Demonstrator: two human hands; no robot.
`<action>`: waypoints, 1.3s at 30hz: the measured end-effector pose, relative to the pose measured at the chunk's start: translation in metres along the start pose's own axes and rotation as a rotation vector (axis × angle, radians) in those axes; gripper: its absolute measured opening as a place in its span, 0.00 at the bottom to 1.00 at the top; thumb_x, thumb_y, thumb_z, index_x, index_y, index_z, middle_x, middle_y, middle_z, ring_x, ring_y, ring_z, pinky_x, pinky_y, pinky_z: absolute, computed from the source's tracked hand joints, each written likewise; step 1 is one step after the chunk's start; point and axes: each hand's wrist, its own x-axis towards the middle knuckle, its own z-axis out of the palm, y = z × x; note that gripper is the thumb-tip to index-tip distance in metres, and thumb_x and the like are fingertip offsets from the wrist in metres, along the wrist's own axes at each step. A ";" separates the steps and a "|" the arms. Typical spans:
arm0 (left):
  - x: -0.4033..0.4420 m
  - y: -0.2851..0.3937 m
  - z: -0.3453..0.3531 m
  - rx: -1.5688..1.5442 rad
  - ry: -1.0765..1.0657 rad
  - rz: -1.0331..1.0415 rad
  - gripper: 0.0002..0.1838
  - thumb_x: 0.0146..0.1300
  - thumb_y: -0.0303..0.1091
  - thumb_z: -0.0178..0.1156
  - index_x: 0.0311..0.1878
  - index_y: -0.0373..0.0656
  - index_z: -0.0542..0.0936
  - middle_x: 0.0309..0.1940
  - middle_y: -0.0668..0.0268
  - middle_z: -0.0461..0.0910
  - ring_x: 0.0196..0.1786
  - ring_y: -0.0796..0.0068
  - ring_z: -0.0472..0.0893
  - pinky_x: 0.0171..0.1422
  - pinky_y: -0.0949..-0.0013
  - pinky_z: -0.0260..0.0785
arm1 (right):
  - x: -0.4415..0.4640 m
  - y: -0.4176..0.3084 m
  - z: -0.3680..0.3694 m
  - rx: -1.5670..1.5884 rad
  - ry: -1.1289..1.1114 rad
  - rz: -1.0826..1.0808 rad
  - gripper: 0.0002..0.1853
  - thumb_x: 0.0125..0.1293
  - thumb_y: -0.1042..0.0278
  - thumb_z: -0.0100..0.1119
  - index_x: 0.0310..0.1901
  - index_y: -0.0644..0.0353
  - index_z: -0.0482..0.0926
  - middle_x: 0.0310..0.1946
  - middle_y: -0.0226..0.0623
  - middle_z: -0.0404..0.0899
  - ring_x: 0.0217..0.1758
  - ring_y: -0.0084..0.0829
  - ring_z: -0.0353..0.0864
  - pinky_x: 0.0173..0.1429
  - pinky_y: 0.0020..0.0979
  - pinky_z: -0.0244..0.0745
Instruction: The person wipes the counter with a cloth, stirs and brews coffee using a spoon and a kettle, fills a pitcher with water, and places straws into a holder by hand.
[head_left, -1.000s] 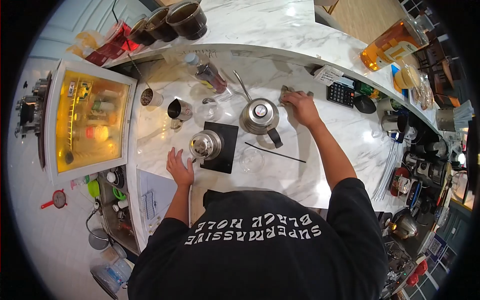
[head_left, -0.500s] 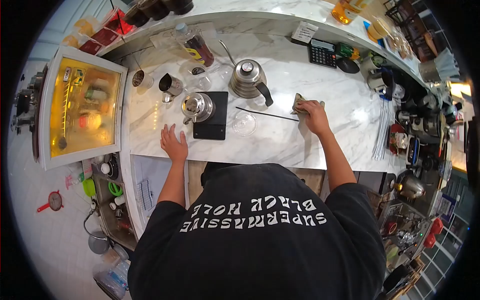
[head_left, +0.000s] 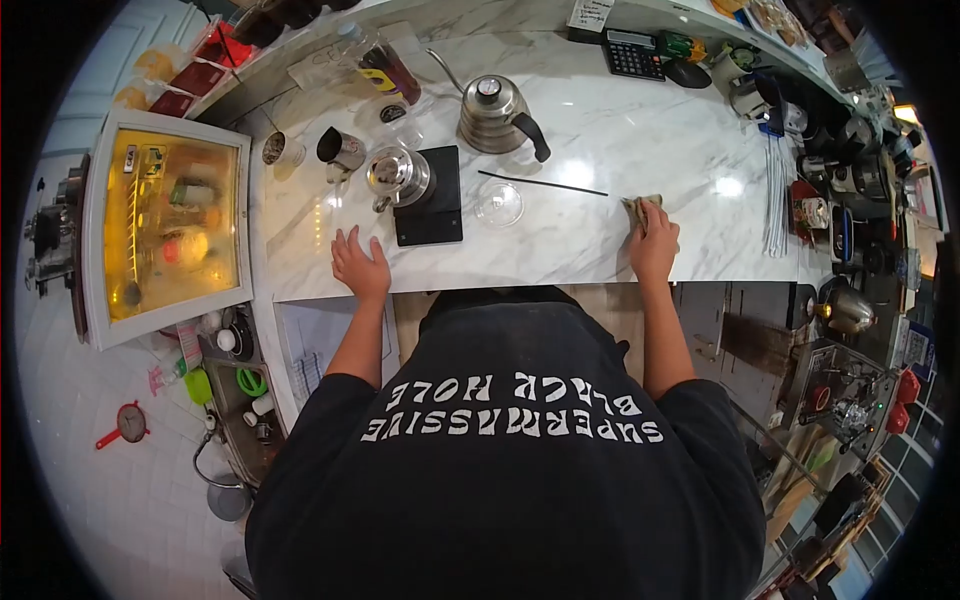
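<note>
My right hand is closed around a crumpled brownish cloth, down on the marble counter toward its front edge. My left hand rests at the counter's front edge with fingers spread, holding nothing. Just beyond it, a shiny metal and glass pot stands on or against the left side of a black flat scale. A round clear lid lies right of the scale, and a thin black straw-like stick points toward the cloth. Behind these stands a steel gooseneck kettle with a black handle.
A steel pitcher, a cup with dark contents and a dark bottle stand at back left. A glass-fronted, lit cabinet borders the left. A calculator lies at the back; cups and white straws crowd the right.
My right hand has moved with the cloth to the right and nearer the front edge, away from the stick. My left fingers have spread a little. The camera view has shifted too.
</note>
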 end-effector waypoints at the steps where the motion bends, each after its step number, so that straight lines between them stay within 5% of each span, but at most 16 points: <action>1: 0.000 0.001 0.000 -0.003 -0.003 -0.008 0.29 0.74 0.48 0.62 0.75 0.52 0.75 0.81 0.54 0.66 0.84 0.47 0.60 0.83 0.38 0.49 | -0.009 -0.007 0.002 -0.020 0.025 0.066 0.30 0.64 0.76 0.65 0.69 0.51 0.78 0.69 0.35 0.79 0.63 0.51 0.77 0.65 0.52 0.78; 7: 0.002 0.000 -0.004 -0.015 -0.072 -0.024 0.32 0.74 0.50 0.62 0.77 0.53 0.72 0.82 0.52 0.63 0.85 0.46 0.57 0.84 0.36 0.47 | -0.057 -0.068 0.011 0.031 0.007 0.206 0.29 0.64 0.73 0.65 0.69 0.53 0.78 0.66 0.42 0.80 0.61 0.54 0.77 0.65 0.53 0.77; 13: -0.001 -0.011 -0.015 -0.048 -0.108 0.068 0.35 0.69 0.53 0.65 0.77 0.52 0.73 0.82 0.50 0.62 0.84 0.43 0.58 0.82 0.37 0.48 | -0.106 -0.159 0.039 0.331 -0.158 -0.152 0.29 0.60 0.77 0.63 0.67 0.59 0.79 0.62 0.46 0.81 0.60 0.57 0.78 0.67 0.49 0.74; 16: -0.002 -0.027 -0.026 -0.099 -0.137 0.189 0.35 0.69 0.53 0.66 0.77 0.52 0.74 0.82 0.51 0.61 0.84 0.44 0.58 0.81 0.39 0.49 | -0.110 -0.185 0.041 0.438 0.084 -0.395 0.29 0.60 0.80 0.62 0.66 0.58 0.80 0.63 0.47 0.81 0.63 0.56 0.78 0.68 0.49 0.74; 18: -0.001 -0.037 -0.032 -0.117 -0.158 0.246 0.36 0.69 0.54 0.66 0.76 0.52 0.74 0.83 0.51 0.61 0.84 0.44 0.57 0.80 0.41 0.50 | -0.116 -0.197 0.041 0.409 0.050 -0.394 0.30 0.59 0.82 0.63 0.64 0.52 0.82 0.62 0.47 0.80 0.64 0.55 0.79 0.68 0.48 0.74; 27: 0.002 -0.052 -0.042 -0.197 -0.199 0.338 0.35 0.68 0.51 0.68 0.76 0.51 0.75 0.82 0.51 0.62 0.84 0.43 0.57 0.79 0.40 0.50 | -0.144 -0.216 0.066 0.105 0.142 -0.481 0.24 0.59 0.80 0.62 0.56 0.46 0.87 0.58 0.35 0.82 0.67 0.44 0.77 0.68 0.52 0.66; 31: 0.001 -0.063 -0.041 -0.219 -0.210 0.390 0.34 0.67 0.52 0.69 0.74 0.51 0.77 0.82 0.52 0.62 0.84 0.43 0.57 0.80 0.41 0.50 | -0.138 -0.209 0.058 0.060 0.281 -0.473 0.24 0.61 0.82 0.60 0.57 0.49 0.86 0.59 0.36 0.81 0.67 0.45 0.77 0.67 0.47 0.67; 39: 0.007 -0.056 -0.040 -0.386 -0.211 0.259 0.30 0.66 0.46 0.72 0.69 0.49 0.79 0.77 0.57 0.70 0.80 0.49 0.64 0.76 0.45 0.57 | -0.129 -0.188 0.075 -0.039 0.102 -0.397 0.30 0.59 0.76 0.64 0.64 0.42 0.84 0.61 0.40 0.79 0.68 0.48 0.75 0.68 0.51 0.68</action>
